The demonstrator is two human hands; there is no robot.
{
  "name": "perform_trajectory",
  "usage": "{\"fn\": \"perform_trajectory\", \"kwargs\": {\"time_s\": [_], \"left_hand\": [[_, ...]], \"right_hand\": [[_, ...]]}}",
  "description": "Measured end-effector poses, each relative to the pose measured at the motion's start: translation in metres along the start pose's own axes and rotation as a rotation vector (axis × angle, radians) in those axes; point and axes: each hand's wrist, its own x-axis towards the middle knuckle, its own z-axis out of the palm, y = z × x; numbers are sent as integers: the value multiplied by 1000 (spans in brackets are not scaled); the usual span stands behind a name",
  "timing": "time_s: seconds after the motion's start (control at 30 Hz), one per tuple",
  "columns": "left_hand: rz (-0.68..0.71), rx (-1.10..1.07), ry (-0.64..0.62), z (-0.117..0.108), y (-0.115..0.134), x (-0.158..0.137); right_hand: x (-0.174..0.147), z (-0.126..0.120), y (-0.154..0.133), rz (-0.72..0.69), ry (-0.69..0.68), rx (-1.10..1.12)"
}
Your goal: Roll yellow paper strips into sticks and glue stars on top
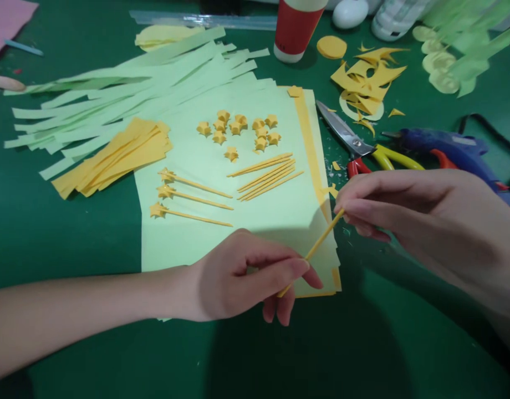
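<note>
A thin yellow stick [322,237] slants up to the right between my hands. My left hand [246,277] pinches its lower part between thumb and fingers, over the front right of the pale green sheets [184,244]. At the upper end, the thumb and fingertips of my right hand [408,216] close on the stick and hide its tip. Behind my left hand lie three sticks with yellow paper stars [158,210] on their left ends. Several bare sticks [267,178] rest to their right, with several loose folded stars [231,154] beyond.
Scissors [346,133] and a blue glue gun [442,147] lie beyond my right hand. Yellow strips [113,155] and green strips [155,83] fan out on the left. A red cup [296,30] and yellow paper scraps [369,77] are behind. Another person's finger [8,83] shows at far left.
</note>
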Motion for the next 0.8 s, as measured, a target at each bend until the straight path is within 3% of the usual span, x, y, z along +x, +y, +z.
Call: {"fn": "perform_trajectory", "kwargs": {"time_s": [0.33, 0.53, 0.8], "left_hand": [[-9, 21, -25, 0, -1, -1], [74, 113, 33, 0, -2, 1], [68, 138, 92, 1, 4, -1]], "right_hand": [[-2, 0, -5, 119, -48, 190], [-11, 13, -17, -60, -70, 150], [-11, 9, -20, -56, -115, 190]]}}
